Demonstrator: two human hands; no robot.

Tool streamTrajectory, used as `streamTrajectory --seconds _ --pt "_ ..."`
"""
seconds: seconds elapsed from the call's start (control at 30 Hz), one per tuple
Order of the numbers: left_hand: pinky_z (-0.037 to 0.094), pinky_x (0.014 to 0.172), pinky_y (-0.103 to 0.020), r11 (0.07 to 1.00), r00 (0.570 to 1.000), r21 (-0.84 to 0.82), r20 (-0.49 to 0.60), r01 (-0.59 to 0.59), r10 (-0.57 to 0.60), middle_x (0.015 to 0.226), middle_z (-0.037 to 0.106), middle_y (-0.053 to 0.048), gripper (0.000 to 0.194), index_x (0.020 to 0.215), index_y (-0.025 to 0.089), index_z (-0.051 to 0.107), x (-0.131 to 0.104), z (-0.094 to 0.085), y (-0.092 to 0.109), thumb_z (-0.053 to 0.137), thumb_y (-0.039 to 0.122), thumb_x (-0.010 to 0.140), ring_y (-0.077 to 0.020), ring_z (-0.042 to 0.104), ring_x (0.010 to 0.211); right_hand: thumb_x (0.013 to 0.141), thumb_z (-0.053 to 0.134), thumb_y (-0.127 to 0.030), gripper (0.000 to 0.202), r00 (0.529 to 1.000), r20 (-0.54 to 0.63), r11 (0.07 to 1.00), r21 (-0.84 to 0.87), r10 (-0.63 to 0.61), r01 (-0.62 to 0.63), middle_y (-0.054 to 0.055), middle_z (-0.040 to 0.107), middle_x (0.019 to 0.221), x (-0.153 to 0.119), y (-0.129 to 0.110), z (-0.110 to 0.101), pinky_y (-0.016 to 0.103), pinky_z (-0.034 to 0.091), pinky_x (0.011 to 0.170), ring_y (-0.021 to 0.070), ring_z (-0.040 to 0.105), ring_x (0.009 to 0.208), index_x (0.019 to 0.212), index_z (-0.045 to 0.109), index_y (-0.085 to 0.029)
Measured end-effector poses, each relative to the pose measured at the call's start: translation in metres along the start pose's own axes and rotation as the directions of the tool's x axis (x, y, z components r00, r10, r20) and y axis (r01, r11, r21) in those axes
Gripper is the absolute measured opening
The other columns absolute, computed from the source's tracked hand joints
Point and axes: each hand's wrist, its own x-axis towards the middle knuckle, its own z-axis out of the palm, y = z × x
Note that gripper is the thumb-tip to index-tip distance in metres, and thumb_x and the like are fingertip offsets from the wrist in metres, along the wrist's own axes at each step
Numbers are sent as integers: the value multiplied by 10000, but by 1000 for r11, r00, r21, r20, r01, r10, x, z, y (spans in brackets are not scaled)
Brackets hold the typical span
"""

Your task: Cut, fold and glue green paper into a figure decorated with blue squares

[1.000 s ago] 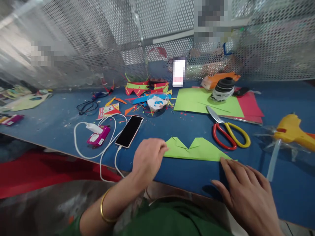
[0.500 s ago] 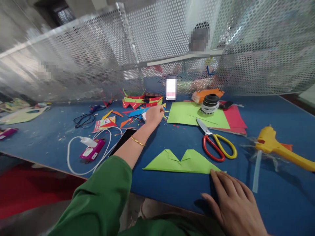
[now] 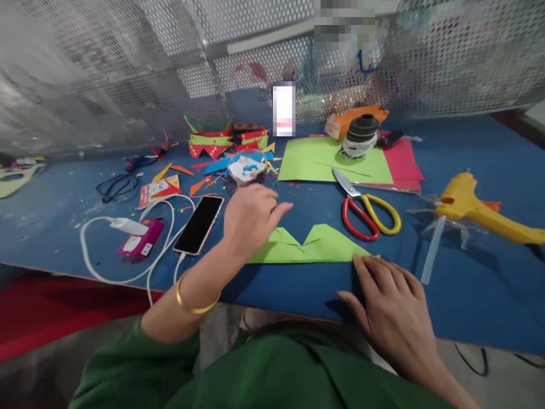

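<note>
A folded green paper (image 3: 323, 244) with two raised peaks lies near the table's front edge. My left hand (image 3: 251, 218) hovers over its left end and hides that part, thumb apart from the other fingers, holding nothing that I can see. Fingertips of my right hand (image 3: 389, 295) rest on the paper's right corner, the fingers spread and the palm down. Behind my left hand stands a round container (image 3: 247, 167) with white and blue on top. Scissors (image 3: 360, 204) with one red and one yellow handle lie behind the paper's right side.
A yellow glue gun (image 3: 468, 199) lies at the right. Green sheets (image 3: 298, 162) carry a black and white spool (image 3: 361, 136). At the left are a phone (image 3: 199, 225), a purple device (image 3: 142, 238) with white cable, and paper scraps. A metal mesh (image 3: 162, 74) stands behind.
My left hand has come back from the scraps to above the paper's left end, its fingers opening. The container and phone now show more fully. My right hand stays on the paper; the view has tilted down.
</note>
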Motion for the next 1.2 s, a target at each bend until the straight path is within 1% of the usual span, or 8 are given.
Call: streamTrajectory --seconds 0.03,0.13,0.27,0.4,0.6,0.77,1.0,1.2 --pt "512 864 -400 998 999 -45 -17 -33 32 967 784 -67 383 766 180 753 -21 -1 13 523 385 994 -238 681 953 1009 381 -501 570 1000 15 1000 3 7 -7 224 671 1180 1 0 -1 500 445 951 345 601 1115 1308 558 -50" --pt "483 970 -373 970 975 -111 31 -216 220 1187 753 -59 335 1118 143 731 -72 6 45 479 339 1019 -225 646 1124 1013 375 -502 576 999 37 1000 1 27 -27 222 673 1181 3 -2 -4 495 436 958 338 598 1121 1307 571 -48" --pt "414 1030 -407 960 952 -58 126 -275 280 1428 605 -62 544 1343 113 611 -101 23 62 426 503 1013 -268 572 1248 1021 361 -497 572 996 62 998 -23 58 -56 206 675 1190 5 -4 -7 476 410 988 324 601 1123 1273 601 -43" --pt "386 1038 -431 959 941 -38 186 -280 282 1491 537 -67 618 1408 111 556 -103 26 61 382 550 1009 -279 538 1288 1022 337 -525 606 992 100 997 -8 81 -81 200 667 1224 4 -5 -8 482 380 1026 317 593 1142 1291 592 -45" --pt "335 1082 -415 935 916 -47 189 -350 353 1515 503 -80 679 1431 102 530 -103 26 59 307 588 1012 -272 501 1334 1017 332 -547 607 985 134 994 14 108 -111 192 655 1268 4 -6 -8 502 354 1057 318 572 1200 1336 567 -87" --pt "340 1071 -424 943 922 -65 201 -325 332 1504 514 -113 714 1425 75 528 -103 30 58 297 605 1005 -282 524 1311 1016 347 -534 635 991 59 992 19 120 -122 209 671 1258 5 -13 -10 507 370 1065 333 558 1240 1376 523 -41" --pt "356 1035 -417 941 931 -90 139 -327 337 1443 579 -128 614 1391 46 558 -102 30 58 348 493 1026 -288 567 1263 1019 328 -554 696 992 6 959 257 -129 123 208 641 1343 13 -36 -3 423 381 1128 285 551 1300 1380 505 13" --pt "352 1040 -419 939 930 -93 131 -332 342 1450 571 -128 638 1371 47 579 -101 29 58 335 523 1023 -292 576 1244 1005 291 -611 756 999 37 987 163 5 -11 236 666 1288 8 -18 -3 447 430 1072 308 610 1235 1352 521 19"
